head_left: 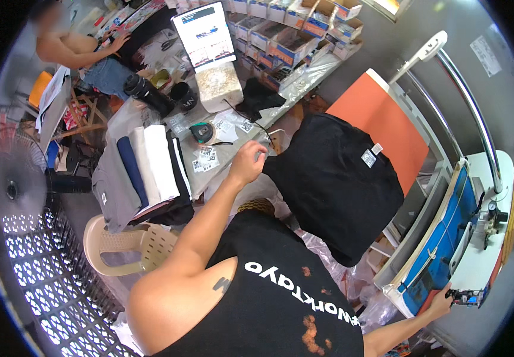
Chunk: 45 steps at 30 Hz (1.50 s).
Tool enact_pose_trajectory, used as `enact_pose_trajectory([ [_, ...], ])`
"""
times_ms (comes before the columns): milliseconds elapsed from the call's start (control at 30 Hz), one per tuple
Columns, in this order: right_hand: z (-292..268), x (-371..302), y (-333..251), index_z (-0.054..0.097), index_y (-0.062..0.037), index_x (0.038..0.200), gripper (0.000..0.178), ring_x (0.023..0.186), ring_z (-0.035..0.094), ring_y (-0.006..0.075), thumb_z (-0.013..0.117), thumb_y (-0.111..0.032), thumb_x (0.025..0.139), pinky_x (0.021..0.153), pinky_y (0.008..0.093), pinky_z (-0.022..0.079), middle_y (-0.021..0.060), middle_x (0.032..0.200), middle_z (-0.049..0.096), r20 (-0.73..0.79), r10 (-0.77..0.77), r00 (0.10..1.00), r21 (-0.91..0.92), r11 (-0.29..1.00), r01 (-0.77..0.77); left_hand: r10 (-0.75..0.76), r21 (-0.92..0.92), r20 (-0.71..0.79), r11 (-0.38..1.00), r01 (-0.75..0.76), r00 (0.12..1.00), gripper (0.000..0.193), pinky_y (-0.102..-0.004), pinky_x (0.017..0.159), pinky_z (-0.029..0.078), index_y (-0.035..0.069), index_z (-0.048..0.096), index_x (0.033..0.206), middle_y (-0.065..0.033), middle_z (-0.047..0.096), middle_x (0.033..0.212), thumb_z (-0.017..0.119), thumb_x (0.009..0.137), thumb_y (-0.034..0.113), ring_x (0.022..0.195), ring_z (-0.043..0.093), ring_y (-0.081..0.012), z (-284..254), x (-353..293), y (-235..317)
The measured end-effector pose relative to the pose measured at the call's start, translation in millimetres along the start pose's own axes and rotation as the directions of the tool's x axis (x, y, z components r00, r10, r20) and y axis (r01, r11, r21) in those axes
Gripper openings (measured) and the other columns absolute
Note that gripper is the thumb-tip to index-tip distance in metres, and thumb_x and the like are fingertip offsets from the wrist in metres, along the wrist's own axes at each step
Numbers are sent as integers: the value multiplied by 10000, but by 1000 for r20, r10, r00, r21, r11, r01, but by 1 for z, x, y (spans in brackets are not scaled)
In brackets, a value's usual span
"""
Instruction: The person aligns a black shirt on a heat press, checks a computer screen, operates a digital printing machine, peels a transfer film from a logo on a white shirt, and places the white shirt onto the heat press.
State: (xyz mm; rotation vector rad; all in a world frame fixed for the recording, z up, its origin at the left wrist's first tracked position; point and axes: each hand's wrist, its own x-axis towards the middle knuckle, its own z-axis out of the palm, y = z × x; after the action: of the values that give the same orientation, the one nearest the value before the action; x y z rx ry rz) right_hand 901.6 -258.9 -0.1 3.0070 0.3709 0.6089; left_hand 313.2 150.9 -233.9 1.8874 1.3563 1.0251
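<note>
A black T-shirt point(343, 178) with a white label near its neck is spread over an orange pad point(382, 131). My left hand point(248, 163) is at the shirt's left sleeve corner, its fingers curled closed against the fabric; the exact contact is partly hidden. At the lower right my right hand point(440, 302) reaches to the front end of a white press machine point(477, 268). Its bent fingers are on the edge of a small dark control box point(468, 297). My own black sleeveless top fills the lower middle.
Folded garments point(150, 163) are stacked left of a table holding a tape measure point(202, 132), black bottle point(148, 94), mug point(183, 96) and laptop point(206, 38). Boxes point(292, 44) line the back. A beige chair point(123, 244) and fan point(13, 178) stand left. Another person point(69, 50) sits far left.
</note>
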Motion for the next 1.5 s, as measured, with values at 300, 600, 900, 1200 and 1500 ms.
enact_pose_trajectory([
  [300, -41, -59, -73, 716, 112, 960, 802, 1031, 606, 488, 574, -675, 909, 931, 523, 457, 309, 1037, 698, -73, -32, 997, 148, 988, 42, -78, 69, -127, 994, 87, 989, 119, -374, 814, 534, 6, 700, 950, -147, 682, 943, 650, 865, 73, 889, 670, -281, -46, 5, -24],
  [600, -65, -135, -150, 620, -21, 1296, 650, 1209, 507, 454, 781, -467, 851, 964, 548, 452, 264, 1350, 535, -481, -301, 824, 271, 843, 465, -100, 85, -40, 991, 103, 994, 129, -369, 762, 530, 18, 707, 946, -155, 675, 930, 641, 864, 91, 856, 665, -297, -34, -19, -38],
  [900, -99, -165, -266, 299, -140, 1578, 1125, 1448, 241, 551, 877, -541, 701, 1070, 617, 417, 355, 1578, 123, -513, -384, 768, 416, 671, 614, -249, 12, 79, 968, 249, 965, 122, -407, 819, 533, 9, 699, 922, -172, 668, 948, 626, 857, 82, 906, 667, -346, -46, -64, -51],
  [1200, -119, -201, -329, 327, -150, 1573, 1143, 1420, 254, 579, 835, -636, 672, 1050, 663, 397, 363, 1568, 123, -545, -395, 740, 341, 702, 626, -259, 48, 145, 966, 255, 955, 141, -383, 800, 536, 9, 708, 950, -155, 675, 962, 635, 879, 107, 908, 675, -311, -61, -86, -53],
  [1500, -125, -207, -335, 470, -183, 1504, 1000, 1394, 272, 593, 789, -698, 708, 1034, 681, 373, 384, 1556, 133, -674, -358, 646, 353, 612, 708, -401, 136, 148, 914, 383, 904, 169, -420, 802, 546, 21, 721, 944, -179, 682, 959, 625, 879, 144, 894, 686, -341, -59, -182, -43],
])
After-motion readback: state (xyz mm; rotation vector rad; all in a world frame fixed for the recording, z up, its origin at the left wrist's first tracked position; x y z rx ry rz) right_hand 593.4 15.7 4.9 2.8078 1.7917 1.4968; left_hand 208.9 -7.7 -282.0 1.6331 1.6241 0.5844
